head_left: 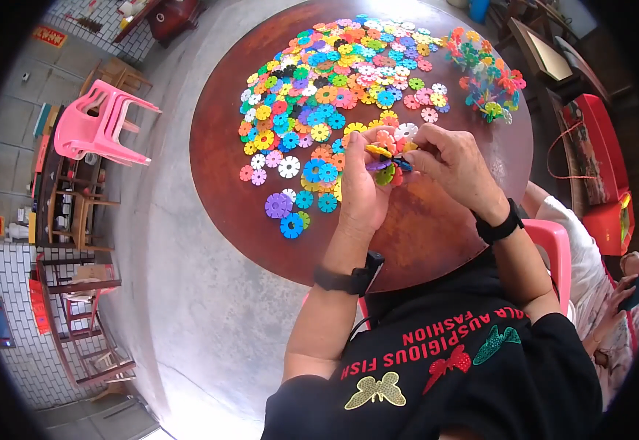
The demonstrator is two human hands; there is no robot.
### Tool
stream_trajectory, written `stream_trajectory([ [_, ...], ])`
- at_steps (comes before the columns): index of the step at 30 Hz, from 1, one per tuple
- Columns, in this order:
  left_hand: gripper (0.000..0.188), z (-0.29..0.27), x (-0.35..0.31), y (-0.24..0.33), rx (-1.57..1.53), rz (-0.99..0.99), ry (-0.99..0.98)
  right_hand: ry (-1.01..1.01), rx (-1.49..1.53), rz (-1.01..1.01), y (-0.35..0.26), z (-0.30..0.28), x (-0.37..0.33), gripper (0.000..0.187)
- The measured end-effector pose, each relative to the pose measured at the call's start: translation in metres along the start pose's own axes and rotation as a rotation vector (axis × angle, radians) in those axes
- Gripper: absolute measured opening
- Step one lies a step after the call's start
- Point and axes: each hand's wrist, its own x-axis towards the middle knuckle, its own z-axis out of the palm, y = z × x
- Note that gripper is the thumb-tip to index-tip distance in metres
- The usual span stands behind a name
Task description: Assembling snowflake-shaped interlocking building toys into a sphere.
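My left hand [366, 178] and my right hand [457, 163] meet over the near part of a round brown table [437, 235]. Between them is a small cluster of interlocking plastic flower discs [385, 174], in yellow, purple, green, orange and dark blue. My left fingers are curled around its left side. On the right, my right thumb and fingers pinch a dark blue disc [401, 163] at the cluster. Fingers cover part of the cluster, so how its discs join there is hidden. Just beyond lie many loose flower discs [327, 95] in mixed colours, spread flat.
Assembled flower-disc balls [489, 81] stand at the table's far right. Stacked pink plastic chairs [100, 123] are on the floor at left. A person [591, 286] sits close on my right, holding a dark phone [636, 292]. Beside them is a red bag [594, 150].
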Motion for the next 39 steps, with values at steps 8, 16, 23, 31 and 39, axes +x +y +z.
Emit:
stream_trajectory([
  [8,0.037,0.002,-0.002,0.001,-0.025,-0.029,-0.066,0.026,0.046,0.011,0.005,0.001,-0.001,0.015],
  [16,0.03,-0.006,0.0,0.003,0.089,-0.145,-0.068,-0.005,-0.063,-0.046,0.004,0.003,-0.002,0.013],
  [23,0.023,-0.004,0.001,-0.001,0.108,-0.115,-0.011,-0.02,-0.048,-0.1,0.011,0.008,-0.004,0.005],
  [31,0.023,-0.009,0.004,0.0,0.053,-0.08,-0.041,0.072,-0.002,-0.198,0.01,0.013,-0.006,0.01],
  [39,0.02,-0.013,0.002,0.013,0.059,-0.101,-0.024,0.155,-0.056,-0.054,0.009,-0.012,0.001,0.018],
])
